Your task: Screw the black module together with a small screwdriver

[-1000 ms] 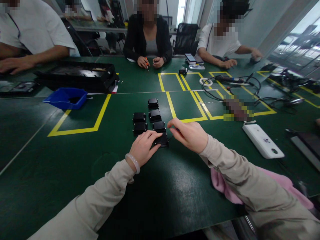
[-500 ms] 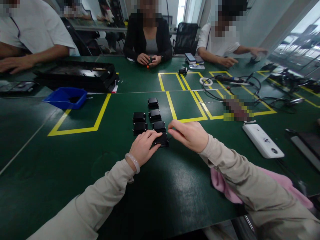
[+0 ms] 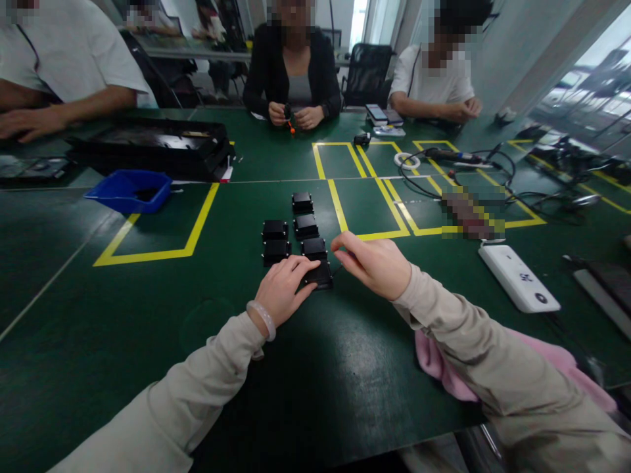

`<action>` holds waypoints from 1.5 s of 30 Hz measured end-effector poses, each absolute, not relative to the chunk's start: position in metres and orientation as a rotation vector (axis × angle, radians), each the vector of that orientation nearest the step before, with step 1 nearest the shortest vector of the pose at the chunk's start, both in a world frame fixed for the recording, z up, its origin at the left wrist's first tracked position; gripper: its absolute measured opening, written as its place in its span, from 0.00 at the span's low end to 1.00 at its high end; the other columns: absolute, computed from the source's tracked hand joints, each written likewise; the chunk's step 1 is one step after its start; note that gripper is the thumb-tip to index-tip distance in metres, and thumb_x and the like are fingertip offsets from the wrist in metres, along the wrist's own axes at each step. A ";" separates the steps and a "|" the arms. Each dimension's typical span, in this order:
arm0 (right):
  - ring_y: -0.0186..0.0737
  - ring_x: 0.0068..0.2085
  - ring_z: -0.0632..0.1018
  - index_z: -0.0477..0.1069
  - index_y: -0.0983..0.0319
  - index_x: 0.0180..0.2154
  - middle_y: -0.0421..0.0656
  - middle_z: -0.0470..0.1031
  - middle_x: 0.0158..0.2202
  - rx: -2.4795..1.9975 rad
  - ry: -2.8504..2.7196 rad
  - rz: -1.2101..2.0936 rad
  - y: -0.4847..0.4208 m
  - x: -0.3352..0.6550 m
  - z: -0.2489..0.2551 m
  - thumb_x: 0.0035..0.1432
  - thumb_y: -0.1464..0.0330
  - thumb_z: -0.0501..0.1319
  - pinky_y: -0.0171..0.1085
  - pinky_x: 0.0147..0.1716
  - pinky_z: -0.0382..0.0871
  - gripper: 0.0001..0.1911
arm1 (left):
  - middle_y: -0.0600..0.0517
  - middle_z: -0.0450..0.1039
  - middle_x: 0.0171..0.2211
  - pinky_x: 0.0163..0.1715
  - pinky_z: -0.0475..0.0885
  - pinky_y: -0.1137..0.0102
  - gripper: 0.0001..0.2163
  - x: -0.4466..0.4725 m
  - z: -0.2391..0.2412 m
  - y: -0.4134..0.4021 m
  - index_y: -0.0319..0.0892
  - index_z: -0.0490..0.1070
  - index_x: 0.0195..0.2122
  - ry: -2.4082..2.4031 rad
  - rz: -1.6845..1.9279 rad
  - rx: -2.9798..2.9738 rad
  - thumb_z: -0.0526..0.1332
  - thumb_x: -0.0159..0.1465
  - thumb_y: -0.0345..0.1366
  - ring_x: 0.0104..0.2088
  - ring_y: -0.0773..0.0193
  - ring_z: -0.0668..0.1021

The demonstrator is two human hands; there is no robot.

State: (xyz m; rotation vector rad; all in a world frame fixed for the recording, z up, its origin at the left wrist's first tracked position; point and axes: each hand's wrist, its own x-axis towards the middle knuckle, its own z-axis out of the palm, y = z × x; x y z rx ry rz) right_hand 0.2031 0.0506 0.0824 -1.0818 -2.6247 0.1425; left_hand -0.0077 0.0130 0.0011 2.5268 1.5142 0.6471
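Note:
My left hand (image 3: 284,289) rests on the table with its fingers and thumb closed on the nearest small black box-shaped part (image 3: 320,276). Just to the right, my right hand (image 3: 373,265) is pinched close to that part's edge. A thin dark line shows below its fingertips, too small to name. Beyond my left hand, more black parts (image 3: 306,226) with small bright pins at their corners stand in two short columns. A left-hand column part (image 3: 276,250) sits close to my knuckles.
A blue scoop-like bin (image 3: 133,190) and a stacked black tray (image 3: 162,148) lie at the left. To the right are a white power bank (image 3: 519,278), cables (image 3: 456,157) and a pink cloth (image 3: 444,368). Yellow tape (image 3: 340,207) marks the green table. Several people sit opposite.
My hands and the black parts stay nearly in place. Across the table, the person at right has drawn both hands together, and the middle person's hands have shifted slightly around a small object.

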 end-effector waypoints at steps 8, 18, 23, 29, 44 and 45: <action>0.32 0.24 0.70 0.66 0.61 0.41 0.39 0.73 0.26 -1.056 -2.623 0.153 0.050 0.203 0.083 0.66 0.60 0.43 0.32 0.25 0.51 0.17 | 0.47 0.67 0.48 0.44 0.67 0.61 0.17 -0.008 0.001 0.013 0.45 0.63 0.54 1.516 0.644 2.538 0.57 0.63 0.36 0.48 0.56 0.71; 0.32 0.24 0.71 0.66 0.61 0.41 0.39 0.73 0.26 -1.072 -2.636 0.135 0.049 0.203 0.084 0.66 0.61 0.44 0.32 0.24 0.50 0.17 | 0.47 0.67 0.48 0.45 0.66 0.62 0.17 -0.008 0.002 0.012 0.45 0.63 0.54 1.521 0.645 2.525 0.57 0.63 0.35 0.47 0.56 0.71; 0.32 0.25 0.71 0.66 0.61 0.42 0.39 0.73 0.26 -1.061 -2.628 0.158 0.048 0.202 0.084 0.66 0.61 0.44 0.32 0.25 0.50 0.16 | 0.47 0.67 0.48 0.44 0.67 0.62 0.16 -0.008 0.003 0.012 0.45 0.63 0.54 1.519 0.642 2.537 0.56 0.63 0.36 0.47 0.56 0.71; 0.32 0.25 0.72 0.65 0.61 0.44 0.39 0.73 0.26 -1.064 -2.624 0.163 0.048 0.201 0.083 0.65 0.64 0.44 0.31 0.25 0.51 0.15 | 0.47 0.67 0.48 0.45 0.67 0.61 0.16 -0.007 0.002 0.012 0.45 0.63 0.54 1.528 0.646 2.539 0.56 0.64 0.36 0.48 0.56 0.71; 0.33 0.24 0.71 0.67 0.62 0.43 0.39 0.71 0.25 -1.112 -2.627 0.208 0.048 0.201 0.084 0.65 0.61 0.43 0.31 0.26 0.53 0.18 | 0.46 0.65 0.51 0.46 0.67 0.60 0.16 -0.001 0.006 0.007 0.43 0.63 0.54 1.555 0.625 2.562 0.54 0.65 0.38 0.48 0.55 0.70; 0.33 0.24 0.71 0.66 0.62 0.43 0.39 0.70 0.24 -1.113 -2.618 0.219 0.049 0.201 0.084 0.65 0.62 0.43 0.31 0.26 0.53 0.17 | 0.46 0.66 0.51 0.45 0.67 0.60 0.16 0.000 0.009 0.006 0.43 0.64 0.54 1.565 0.633 2.561 0.54 0.66 0.38 0.48 0.55 0.70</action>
